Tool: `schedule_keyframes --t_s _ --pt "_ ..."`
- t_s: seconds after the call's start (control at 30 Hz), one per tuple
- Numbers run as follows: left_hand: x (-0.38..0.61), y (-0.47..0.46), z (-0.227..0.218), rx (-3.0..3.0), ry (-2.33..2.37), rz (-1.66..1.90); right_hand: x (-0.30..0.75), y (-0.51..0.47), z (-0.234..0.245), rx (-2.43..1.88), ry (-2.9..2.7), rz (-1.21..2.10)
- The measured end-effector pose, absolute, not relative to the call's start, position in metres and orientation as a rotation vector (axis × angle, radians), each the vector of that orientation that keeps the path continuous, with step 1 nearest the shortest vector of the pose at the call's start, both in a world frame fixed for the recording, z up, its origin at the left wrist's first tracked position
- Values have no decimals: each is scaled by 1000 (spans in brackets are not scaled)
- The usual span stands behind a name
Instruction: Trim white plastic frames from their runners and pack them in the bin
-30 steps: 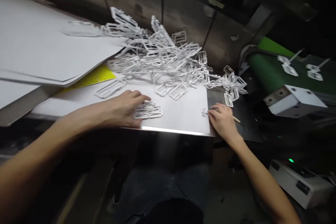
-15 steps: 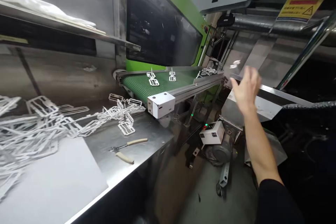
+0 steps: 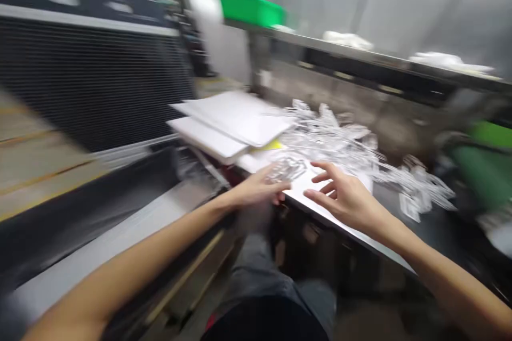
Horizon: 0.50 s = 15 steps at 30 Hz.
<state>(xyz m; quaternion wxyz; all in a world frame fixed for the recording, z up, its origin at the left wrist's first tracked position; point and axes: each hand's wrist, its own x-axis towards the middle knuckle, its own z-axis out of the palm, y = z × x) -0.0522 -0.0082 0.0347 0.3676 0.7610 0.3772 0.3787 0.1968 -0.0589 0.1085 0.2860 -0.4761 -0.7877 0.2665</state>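
My left hand (image 3: 262, 187) is closed on some white plastic frame parts (image 3: 291, 169), blurred by motion, above the table's front edge. Just to its right hovers my right hand (image 3: 346, 197), fingers spread and nothing in them. Beneath both hands lies a white sheet (image 3: 306, 187) on the metal table. A tangled heap of white moulded plastic frames (image 3: 340, 141) covers the back of the table, and more loose frames (image 3: 416, 186) trail off to the right.
A stack of white sheets or boards (image 3: 236, 117) sits at the table's left end, a bit of yellow (image 3: 275, 145) beside it. Above the heap runs a shelf (image 3: 384, 61) with white cloth-like bundles and a green bin (image 3: 252, 9). A dark ribbed panel (image 3: 88, 74) stands left.
My view has swung left from the conveyor and machine to the table. My raised right hand has come down over the table, and my left hand has come into view holding frame parts.
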Motion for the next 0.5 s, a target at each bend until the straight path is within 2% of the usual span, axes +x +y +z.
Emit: schedule_keyframes --t_s 0.07,0.2,0.37,0.5 --pt "-86 -12 19 1586 935 922 142 -7 84 -1159 -2153 923" --pt "-162 -33 2 1442 1247 1210 16 53 44 -1038 -2109 1115" --pt "-255 -88 -11 1265 1324 1409 -112 61 14 -813 -2130 1474" --pt "-320 -108 -25 1117 1181 1482 -193 53 -13 -691 -2133 1564"
